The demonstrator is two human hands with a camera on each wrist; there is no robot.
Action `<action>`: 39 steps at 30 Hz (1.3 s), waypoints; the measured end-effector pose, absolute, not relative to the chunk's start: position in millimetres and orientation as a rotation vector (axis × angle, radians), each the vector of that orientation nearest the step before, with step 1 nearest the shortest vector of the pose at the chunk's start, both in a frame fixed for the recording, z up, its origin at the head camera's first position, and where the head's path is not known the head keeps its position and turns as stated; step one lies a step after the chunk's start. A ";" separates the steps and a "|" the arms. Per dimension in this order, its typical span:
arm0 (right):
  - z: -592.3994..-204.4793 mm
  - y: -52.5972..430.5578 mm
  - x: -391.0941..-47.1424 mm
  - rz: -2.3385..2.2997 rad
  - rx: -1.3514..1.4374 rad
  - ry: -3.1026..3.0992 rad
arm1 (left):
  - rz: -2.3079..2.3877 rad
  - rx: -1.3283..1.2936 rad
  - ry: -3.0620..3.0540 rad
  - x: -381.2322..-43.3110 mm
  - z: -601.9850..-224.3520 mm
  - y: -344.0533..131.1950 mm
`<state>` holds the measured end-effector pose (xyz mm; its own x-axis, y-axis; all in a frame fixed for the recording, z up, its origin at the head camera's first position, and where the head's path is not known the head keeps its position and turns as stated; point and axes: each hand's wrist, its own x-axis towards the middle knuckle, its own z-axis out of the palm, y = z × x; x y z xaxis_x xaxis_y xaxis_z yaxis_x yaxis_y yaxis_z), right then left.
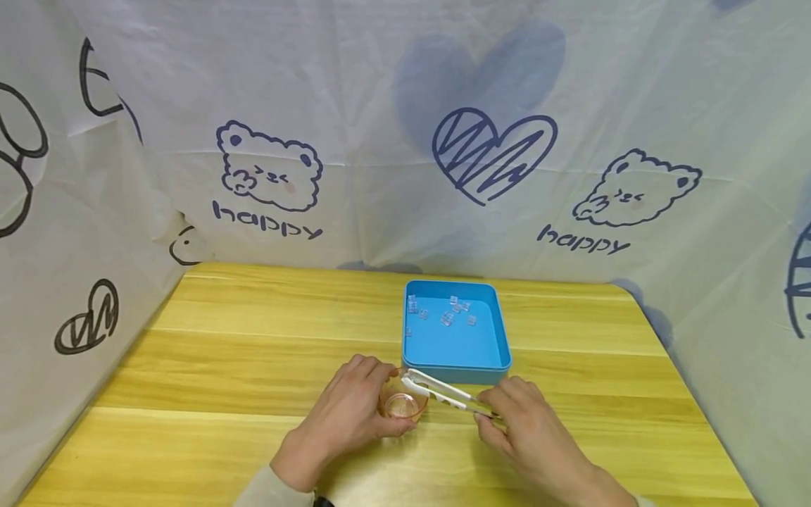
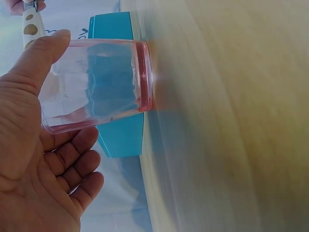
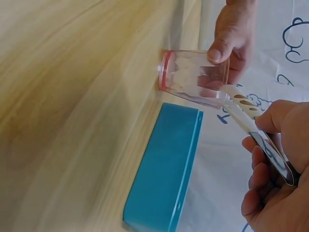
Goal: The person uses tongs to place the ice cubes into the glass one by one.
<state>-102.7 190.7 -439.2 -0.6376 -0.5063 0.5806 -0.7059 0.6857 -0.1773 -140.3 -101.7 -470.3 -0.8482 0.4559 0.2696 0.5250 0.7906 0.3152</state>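
Along the near side of the counter (image 1: 253, 422), I find my left grip (image 1: 351, 401) clamped on a pink-tinted clear cup (image 2: 113, 79), thumb on one side and fingers on the other. The cup stands upright on the wood. To its right, my right grip (image 1: 532, 426) is clamped round the metal handle end of the white-ended tongs (image 1: 445, 386). Their arms converge leftward to tips at the cup's mouth, by the far part of the rim. I cannot tell whether the tips touch the rim or pinch anything, nor whether the cup holds anything.

Just beyond the cup sits a blue tray (image 1: 457, 345), with several small clear cubes (image 1: 447, 319) lying mostly toward its far and left sides. Behind the counter hangs a printed cloth (image 1: 374, 232).

Assessment: I judge the step in hand to be a delivery from tongs to cup. The next move calls for the tips well inside the rim, then a slight easing of the right grip, with the left bracing the cup. I note one risk: a tip catching the rim could tilt the cup.
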 end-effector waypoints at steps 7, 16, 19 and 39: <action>-442.3 189.7 -101.5 0.525 0.913 -2.430 | -0.580 -0.785 -2.787 -140.9 -471.6 -101.8; -444.0 189.3 -101.6 0.518 0.892 -2.448 | -0.585 -0.782 -2.789 -142.6 -473.2 -101.6; -445.2 189.4 -101.6 0.517 0.889 -2.445 | -0.592 -0.776 -2.790 -142.4 -473.5 -101.5; -445.3 189.3 -101.0 0.508 0.870 -2.464 | -0.608 -0.766 -2.814 -142.6 -472.7 -101.0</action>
